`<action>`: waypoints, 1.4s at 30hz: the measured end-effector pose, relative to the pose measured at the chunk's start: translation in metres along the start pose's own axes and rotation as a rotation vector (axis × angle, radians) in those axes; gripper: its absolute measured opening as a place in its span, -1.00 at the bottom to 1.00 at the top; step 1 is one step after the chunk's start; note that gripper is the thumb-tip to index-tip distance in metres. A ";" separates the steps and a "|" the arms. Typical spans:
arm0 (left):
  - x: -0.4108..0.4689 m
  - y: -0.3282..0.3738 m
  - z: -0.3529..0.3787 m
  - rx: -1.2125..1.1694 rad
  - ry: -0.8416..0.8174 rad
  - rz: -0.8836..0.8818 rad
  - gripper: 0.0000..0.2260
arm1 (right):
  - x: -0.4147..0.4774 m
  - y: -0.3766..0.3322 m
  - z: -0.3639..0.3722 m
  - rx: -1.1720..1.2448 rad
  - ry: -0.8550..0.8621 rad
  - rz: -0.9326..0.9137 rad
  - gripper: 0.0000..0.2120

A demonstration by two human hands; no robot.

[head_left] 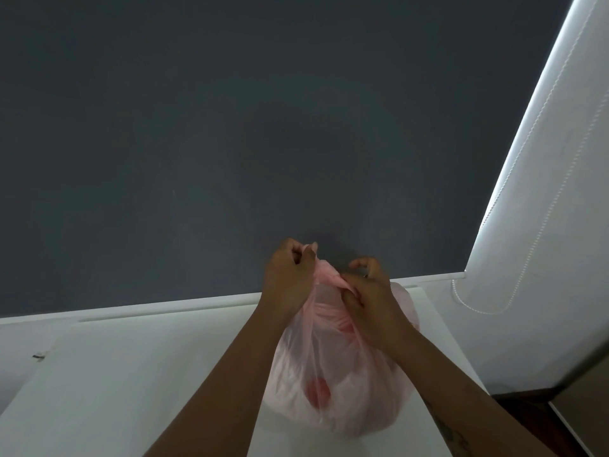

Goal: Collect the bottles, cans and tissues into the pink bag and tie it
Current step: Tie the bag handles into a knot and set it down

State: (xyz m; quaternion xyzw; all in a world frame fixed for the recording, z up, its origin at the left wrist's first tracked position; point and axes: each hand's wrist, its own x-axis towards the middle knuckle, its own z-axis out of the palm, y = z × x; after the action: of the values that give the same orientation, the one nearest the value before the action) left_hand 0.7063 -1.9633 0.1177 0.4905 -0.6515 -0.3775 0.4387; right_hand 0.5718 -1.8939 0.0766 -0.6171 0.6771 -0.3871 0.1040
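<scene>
On the white table (131, 374) before you sits the pink bag (346, 374), full and rounded, its thin plastic gathered into a twisted neck at the top. Your left hand (290, 275) is at the upper left of that neck, fingers curled tight around a strip of the bag's mouth, with a bit of pink film showing between thumb and forefinger. Your right hand (369, 298) is just to the right of the neck, thumb and lower fingers pinching the bunched plastic, while the forefinger arches free above it. Both forearms cross in front of the bag and hide much of its upper sides from you.

Through the bag's skin you can make out a red rounded thing (318, 392) low down, and pale crumpled shapes around it; what each one is cannot be told.

Behind the bag rises a dark grey wall (230, 127), meeting the table's far edge just past your knuckles. To the right of the bag hangs a white blind (543, 192), with a beaded cord (478, 308) looping down near its lower end. Far to the left of the bag a small dark mark (39, 356) lies by the table's edge. Below and to the right of the bag a strip of dark floor (534, 410) shows beyond the table's corner.
</scene>
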 end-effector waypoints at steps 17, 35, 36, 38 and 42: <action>-0.002 0.002 -0.001 -0.037 -0.101 -0.093 -0.75 | 0.000 -0.011 -0.031 0.688 -0.276 0.286 -0.83; 0.005 -0.001 0.002 -0.057 -0.099 -0.265 -0.77 | -0.016 -0.013 -0.007 -0.090 0.136 -0.290 -0.47; 0.006 -0.001 0.002 -0.058 -0.100 -0.268 -0.75 | -0.016 -0.014 -0.008 -0.012 0.121 -0.246 -0.47; 0.007 -0.001 0.002 -0.050 -0.097 -0.271 -0.73 | -0.017 -0.014 -0.009 0.099 0.083 -0.161 -0.54; 0.004 0.001 0.003 -0.048 -0.085 -0.249 -0.79 | -0.020 -0.020 -0.010 0.166 0.112 -0.121 -0.60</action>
State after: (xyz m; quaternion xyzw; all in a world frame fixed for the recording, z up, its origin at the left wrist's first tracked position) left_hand 0.7022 -1.9669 0.1185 0.5406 -0.5943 -0.4648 0.3722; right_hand 0.5848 -1.8709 0.0895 -0.6235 0.6090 -0.4813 0.0934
